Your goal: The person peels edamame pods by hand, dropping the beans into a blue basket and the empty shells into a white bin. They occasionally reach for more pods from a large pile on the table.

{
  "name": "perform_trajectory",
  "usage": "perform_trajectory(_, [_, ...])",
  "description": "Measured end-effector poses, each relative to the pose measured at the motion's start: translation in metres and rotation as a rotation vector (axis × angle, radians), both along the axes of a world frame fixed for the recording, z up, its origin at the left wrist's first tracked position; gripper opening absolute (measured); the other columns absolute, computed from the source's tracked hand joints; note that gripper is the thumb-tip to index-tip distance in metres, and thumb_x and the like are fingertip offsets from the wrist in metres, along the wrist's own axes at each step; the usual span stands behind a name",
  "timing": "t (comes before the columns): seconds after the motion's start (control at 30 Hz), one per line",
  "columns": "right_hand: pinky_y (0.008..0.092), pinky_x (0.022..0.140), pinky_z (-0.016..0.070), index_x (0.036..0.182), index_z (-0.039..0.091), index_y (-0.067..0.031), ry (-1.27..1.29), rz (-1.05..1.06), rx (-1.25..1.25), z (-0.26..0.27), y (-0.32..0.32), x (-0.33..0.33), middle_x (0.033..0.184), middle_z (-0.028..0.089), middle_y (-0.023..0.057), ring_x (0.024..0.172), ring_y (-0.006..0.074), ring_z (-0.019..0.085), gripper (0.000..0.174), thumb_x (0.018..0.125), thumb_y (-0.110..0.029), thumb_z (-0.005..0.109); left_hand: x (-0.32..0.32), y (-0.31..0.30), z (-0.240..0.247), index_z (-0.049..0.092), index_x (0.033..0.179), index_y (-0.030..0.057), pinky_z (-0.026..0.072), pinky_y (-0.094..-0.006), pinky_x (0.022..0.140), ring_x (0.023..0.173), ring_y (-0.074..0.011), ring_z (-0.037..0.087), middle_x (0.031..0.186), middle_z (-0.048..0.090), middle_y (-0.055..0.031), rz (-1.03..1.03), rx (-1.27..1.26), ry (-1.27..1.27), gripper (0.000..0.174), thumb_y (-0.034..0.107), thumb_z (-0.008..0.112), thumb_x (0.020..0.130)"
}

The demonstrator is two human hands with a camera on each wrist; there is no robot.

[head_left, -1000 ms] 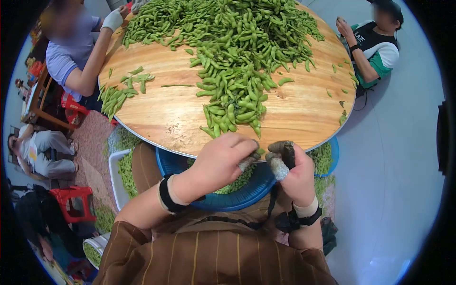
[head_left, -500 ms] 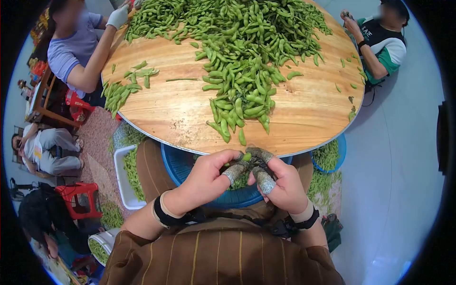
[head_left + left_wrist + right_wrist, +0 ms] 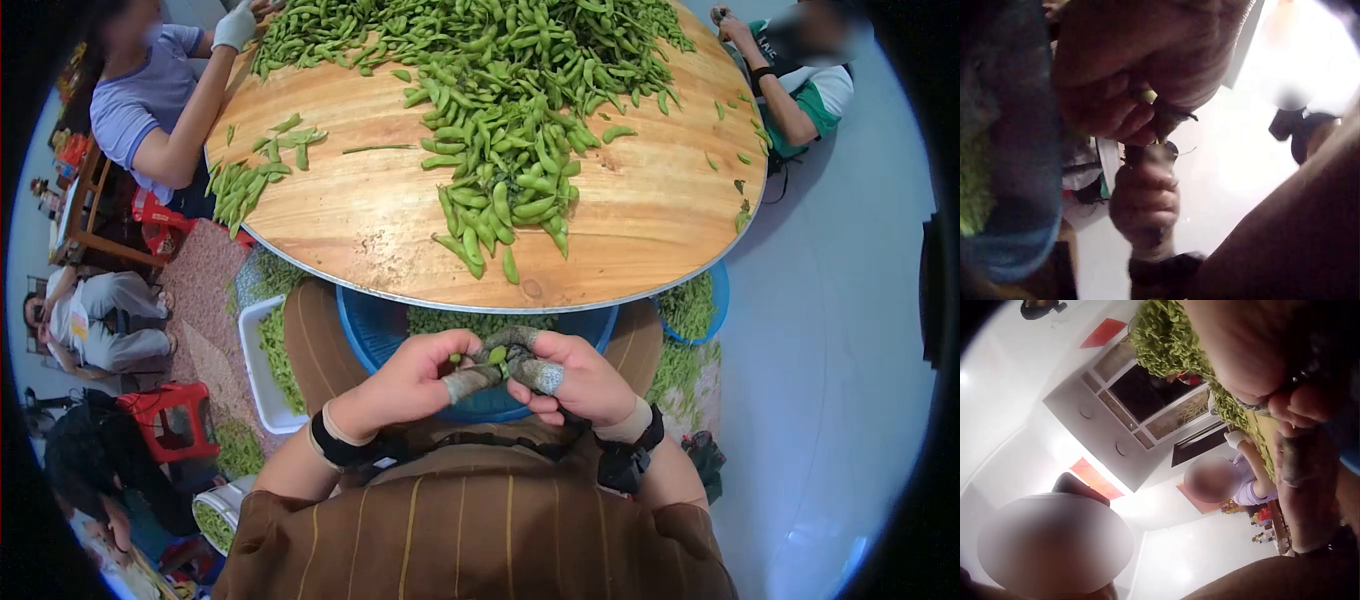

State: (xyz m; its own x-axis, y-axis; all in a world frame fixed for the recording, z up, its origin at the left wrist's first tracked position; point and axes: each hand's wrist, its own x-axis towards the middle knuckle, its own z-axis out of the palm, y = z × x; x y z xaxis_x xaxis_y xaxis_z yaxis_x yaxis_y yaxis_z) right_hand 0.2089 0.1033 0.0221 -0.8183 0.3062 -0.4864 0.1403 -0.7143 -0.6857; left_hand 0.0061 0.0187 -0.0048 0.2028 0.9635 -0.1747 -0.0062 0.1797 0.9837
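Low in front of the table edge, both hands meet over a blue basin (image 3: 352, 335). The left hand (image 3: 408, 378) pinches a green soybean pod (image 3: 498, 355) between taped thumb and finger; a second bit of green shows by its curled fingers. The right hand (image 3: 590, 382) has its taped thumb and forefinger on the same pod from the other side, hiding much of it. Dark stained tape wraps these fingertips. In the left wrist view a pale green piece (image 3: 1148, 95) peeks from the left hand's fingers. Shelled beans (image 3: 450, 322) lie in the basin.
A large heap of soybean pods (image 3: 540, 60) covers the far part of the round wooden table (image 3: 340, 230). A white tub (image 3: 262, 375) stands left, another blue basin (image 3: 718, 300) right. Two people sit at the table; a red stool (image 3: 170, 420) is at left.
Both hands have drawn back from the table edge toward the body. They were apart a second ago and now meet at the pod. A single pod lies at the heap's near end.
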Motion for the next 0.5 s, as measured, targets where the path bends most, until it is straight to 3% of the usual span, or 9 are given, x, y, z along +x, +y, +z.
perform_trajectory(0.03, [0.0171,0.042,0.0373,0.114,0.053,-0.0073,-0.041,0.015,0.054,-0.006,-0.002,-0.002,0.074,0.055,-0.0016,0.052,0.003,0.045,0.02,0.096,-0.013,0.046,-0.002,-0.001,-0.002,0.057,0.095,0.0045,0.0443,-0.0253,0.058,0.066,-0.0107,0.054,0.076,0.056,0.0016,-0.001,-0.005,0.001,0.01,0.006,0.061,0.086])
perform_trajectory(0.1, [0.0171,0.042,0.0381,0.112,0.052,-0.0072,-0.079,0.035,0.108,-0.009,-0.005,-0.006,0.075,0.055,-0.0014,0.052,0.0031,0.046,0.019,0.096,-0.012,0.045,-0.004,0.002,-0.001,0.056,0.092,0.0032,0.0465,-0.0313,0.055,0.064,-0.0244,0.059,0.076,0.058,-0.0081,-0.094,0.545,0.866,0.02,0.006,0.065,0.075])
perform_trajectory(0.13, [0.0177,0.042,0.0375,0.117,0.051,-0.0076,-0.124,0.031,0.149,-0.007,-0.006,-0.009,0.074,0.054,-0.0013,0.051,0.0033,0.044,0.022,0.096,-0.012,0.046,-0.002,0.0,-0.001,0.056,0.092,0.0032,0.0465,-0.0313,0.055,0.064,-0.0244,0.059,0.076,0.058,-0.0081,-0.092,0.543,0.868,0.02,0.006,0.065,0.075])
perform_trajectory(0.2, [0.0184,0.042,0.0369,0.122,0.049,-0.0079,-0.168,0.026,0.189,-0.008,-0.006,-0.011,0.074,0.054,-0.0012,0.05,0.0034,0.042,0.026,0.096,-0.013,0.046,0.006,-0.002,0.0,0.055,0.09,0.0028,0.0469,-0.0369,0.054,0.066,-0.033,0.059,0.074,0.056,-0.0136,-0.015,0.608,1.108,0.024,0.006,0.065,0.068])
perform_trajectory(0.3, [0.0183,0.043,0.0367,0.122,0.049,-0.0083,-0.164,0.013,0.203,-0.013,-0.004,-0.01,0.074,0.054,-0.0014,0.051,0.0035,0.043,0.027,0.096,-0.013,0.046,0.009,-0.002,-0.008,0.056,0.09,0.0022,0.0456,-0.0391,0.053,0.063,-0.0312,0.057,0.072,0.055,-0.0124,0.068,0.646,1.139,0.021,0.007,0.064,0.071])
perform_trajectory(0.33, [0.0181,0.042,0.0379,0.116,0.051,-0.0075,-0.128,0.007,0.183,-0.014,-0.003,-0.009,0.074,0.055,-0.0015,0.052,0.0034,0.045,0.021,0.095,-0.011,0.045,0.009,-0.001,-0.011,0.056,0.09,0.0022,0.0456,-0.0391,0.053,0.063,-0.0312,0.057,0.072,0.055,-0.0124,0.067,0.645,1.138,0.021,0.007,0.064,0.071])
perform_trajectory(0.43, [0.0178,0.041,0.0388,0.108,0.053,-0.0064,-0.088,-0.011,0.13,-0.019,-0.004,-0.007,0.075,0.056,-0.0015,0.053,0.0033,0.047,0.016,0.095,-0.008,0.044,0.008,0.0,-0.019,0.056,0.09,0.0021,0.0445,-0.0378,0.052,0.057,-0.0276,0.054,0.069,0.053,-0.0135,0.084,0.627,0.931,0.017,0.008,0.063,0.076])
perform_trajectory(0.5, [0.0178,0.041,0.0385,0.107,0.053,-0.0061,-0.082,-0.02,0.1,-0.024,-0.006,-0.005,0.074,0.056,-0.0014,0.052,0.0033,0.046,0.016,0.095,-0.008,0.045,0.01,-0.002,-0.025,0.054,0.09,0.0024,0.0393,-0.0301,0.047,0.051,-0.0192,0.049,0.064,0.052,-0.0093,0.129,0.352,0.457,0.014,0.015,0.059,0.087])
